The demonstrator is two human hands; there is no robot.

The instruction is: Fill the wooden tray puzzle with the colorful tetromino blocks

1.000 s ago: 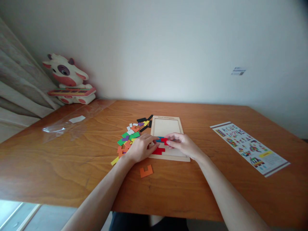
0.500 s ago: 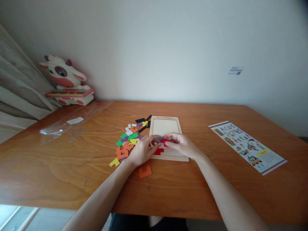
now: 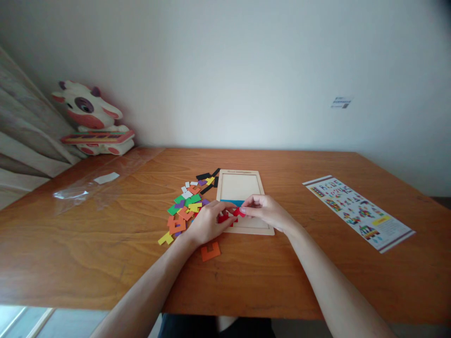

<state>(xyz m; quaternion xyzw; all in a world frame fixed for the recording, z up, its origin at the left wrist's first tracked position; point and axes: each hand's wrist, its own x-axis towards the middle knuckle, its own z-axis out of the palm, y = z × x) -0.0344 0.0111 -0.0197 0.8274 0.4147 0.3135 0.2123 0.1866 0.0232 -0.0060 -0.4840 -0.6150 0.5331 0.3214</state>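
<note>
A pale wooden puzzle tray (image 3: 240, 174) lies on the wooden table (image 3: 105, 244). Both hands meet over its near half. My right hand (image 3: 269, 212) pinches a red puzzle piece (image 3: 239, 212) at its fingertips. My left hand (image 3: 207, 221) rests curled on the tray's near left part, fingers touching another red piece (image 3: 223, 218). A blue piece (image 3: 232, 203) lies in the tray just beyond the fingers. A heap of several coloured pieces (image 3: 186, 203) sits left of the tray. One orange U-shaped piece (image 3: 210, 251) lies alone below my left hand.
A printed pattern sheet (image 3: 357, 212) lies to the right. Clear plastic wrapping (image 3: 91, 185) with a white slip lies at the far left. A cow-shaped toy (image 3: 92, 119) stands in the back left corner by a curtain (image 3: 21, 141). A wall rises behind the table.
Both hands have drawn slightly nearer, uncovering the blue piece in the tray. The red piece in my right fingers has shifted a little towards me. The view drifted slightly.
</note>
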